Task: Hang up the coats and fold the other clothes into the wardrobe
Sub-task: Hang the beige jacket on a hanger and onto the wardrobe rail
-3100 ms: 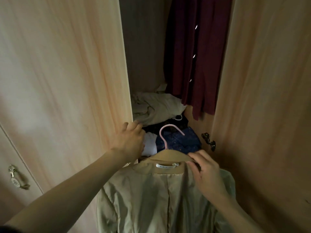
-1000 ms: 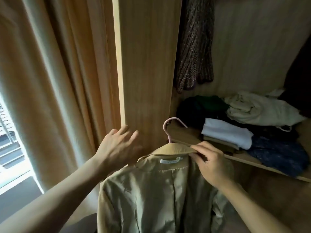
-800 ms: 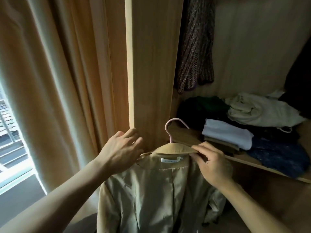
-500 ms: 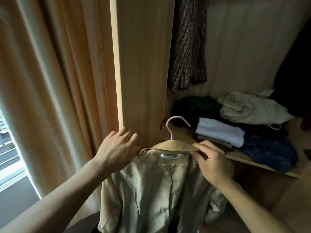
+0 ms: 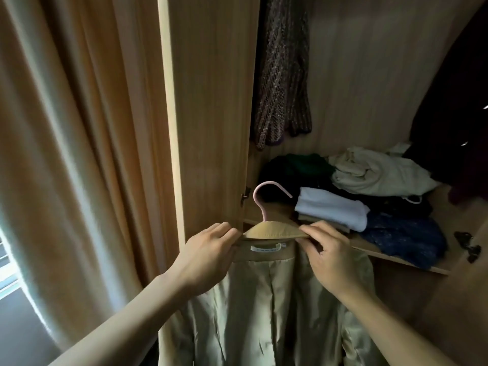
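Note:
A beige coat (image 5: 266, 299) hangs on a pink hanger (image 5: 260, 202) in front of the open wardrobe, its lining and white neck label facing me. My left hand (image 5: 206, 254) grips the left end of the collar. My right hand (image 5: 327, 254) pinches the right end. The hanger's hook stands up between my hands, in front of the shelf edge. On the wardrobe shelf (image 5: 396, 256) lies a heap of clothes: a folded white piece (image 5: 332, 208), a crumpled cream garment (image 5: 377, 173), a dark blue one (image 5: 404, 236) and a dark green one (image 5: 298, 167).
The wardrobe door (image 5: 208, 114) stands open edge-on just left of the hanger. A knitted brown garment (image 5: 282, 75) hangs inside at the top, a dark coat (image 5: 459, 114) at the far right. Beige curtains (image 5: 74, 154) fill the left, with a window beyond.
The wardrobe door has swung open. My left hand left the door and took hold of the coat collar's left end. My right hand kept its hold.

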A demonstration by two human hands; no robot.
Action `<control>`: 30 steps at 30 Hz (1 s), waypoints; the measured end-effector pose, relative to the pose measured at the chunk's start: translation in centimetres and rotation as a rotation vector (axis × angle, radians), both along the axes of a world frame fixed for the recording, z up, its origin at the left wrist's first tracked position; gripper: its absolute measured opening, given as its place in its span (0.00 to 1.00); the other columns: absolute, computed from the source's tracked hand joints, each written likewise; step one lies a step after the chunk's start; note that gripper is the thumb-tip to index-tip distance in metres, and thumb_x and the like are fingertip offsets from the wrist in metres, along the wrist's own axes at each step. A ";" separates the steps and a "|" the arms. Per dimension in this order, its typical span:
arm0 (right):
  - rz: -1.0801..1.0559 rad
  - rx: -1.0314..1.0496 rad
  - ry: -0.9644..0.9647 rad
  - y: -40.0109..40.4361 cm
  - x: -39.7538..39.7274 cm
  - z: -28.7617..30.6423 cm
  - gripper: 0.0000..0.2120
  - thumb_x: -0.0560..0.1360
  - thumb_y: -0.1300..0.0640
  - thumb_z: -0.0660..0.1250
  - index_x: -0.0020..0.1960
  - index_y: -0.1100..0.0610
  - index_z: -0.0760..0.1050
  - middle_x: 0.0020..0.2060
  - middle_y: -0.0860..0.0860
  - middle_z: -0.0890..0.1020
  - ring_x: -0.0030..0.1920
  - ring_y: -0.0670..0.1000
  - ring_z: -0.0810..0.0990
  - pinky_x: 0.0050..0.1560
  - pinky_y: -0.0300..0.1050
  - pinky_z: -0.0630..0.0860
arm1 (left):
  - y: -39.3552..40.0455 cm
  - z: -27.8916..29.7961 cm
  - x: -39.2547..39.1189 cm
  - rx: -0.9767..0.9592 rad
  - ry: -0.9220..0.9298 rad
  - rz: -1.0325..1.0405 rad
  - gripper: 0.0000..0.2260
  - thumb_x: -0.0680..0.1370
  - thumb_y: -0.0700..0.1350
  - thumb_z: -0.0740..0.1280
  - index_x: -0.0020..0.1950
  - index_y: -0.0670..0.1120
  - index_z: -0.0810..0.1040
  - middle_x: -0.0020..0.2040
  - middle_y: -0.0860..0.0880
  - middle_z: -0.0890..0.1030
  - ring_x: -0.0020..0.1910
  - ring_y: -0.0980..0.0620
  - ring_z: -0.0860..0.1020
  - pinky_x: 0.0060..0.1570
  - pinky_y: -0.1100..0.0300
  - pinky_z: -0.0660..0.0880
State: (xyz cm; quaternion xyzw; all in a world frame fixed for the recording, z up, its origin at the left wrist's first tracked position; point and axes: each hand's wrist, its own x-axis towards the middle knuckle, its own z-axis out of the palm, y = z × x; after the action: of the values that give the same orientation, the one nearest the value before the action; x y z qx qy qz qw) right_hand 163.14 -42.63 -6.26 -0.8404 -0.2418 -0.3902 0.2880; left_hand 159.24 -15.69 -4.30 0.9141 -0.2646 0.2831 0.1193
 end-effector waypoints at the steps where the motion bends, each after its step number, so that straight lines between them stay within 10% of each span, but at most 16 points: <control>1: -0.004 0.006 -0.004 -0.2 -0.1 0.3 0.14 0.70 0.68 0.75 0.55 0.63 0.82 0.46 0.48 0.80 0.48 0.39 0.76 0.53 0.22 0.69 | -0.3 0.0 0.1 -0.041 -0.004 -0.015 0.08 0.82 0.44 0.62 0.57 0.45 0.78 0.47 0.50 0.76 0.44 0.49 0.76 0.41 0.55 0.77; 23: 0.084 0.033 -0.151 -7.4 4.4 9.0 0.10 0.75 0.64 0.72 0.56 0.60 0.79 0.51 0.50 0.79 0.50 0.45 0.79 0.52 0.25 0.69 | -8.9 6.5 4.6 -0.204 -0.444 0.030 0.07 0.80 0.37 0.61 0.57 0.42 0.74 0.47 0.51 0.69 0.37 0.50 0.71 0.30 0.55 0.75; 30: 0.211 0.144 -0.143 -12.3 12.9 11.0 0.07 0.76 0.66 0.69 0.54 0.61 0.77 0.48 0.51 0.76 0.49 0.50 0.77 0.50 0.47 0.76 | -14.6 10.0 10.5 -0.170 -0.536 0.107 0.08 0.81 0.38 0.59 0.54 0.41 0.77 0.44 0.53 0.68 0.37 0.51 0.69 0.38 0.58 0.69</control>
State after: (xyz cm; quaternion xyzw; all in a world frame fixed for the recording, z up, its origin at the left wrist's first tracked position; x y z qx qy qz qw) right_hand 176.03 -54.91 4.76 -0.7574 -0.3202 -0.4330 0.3692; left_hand 169.78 -30.28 5.65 0.8059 -0.2136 0.5419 0.1062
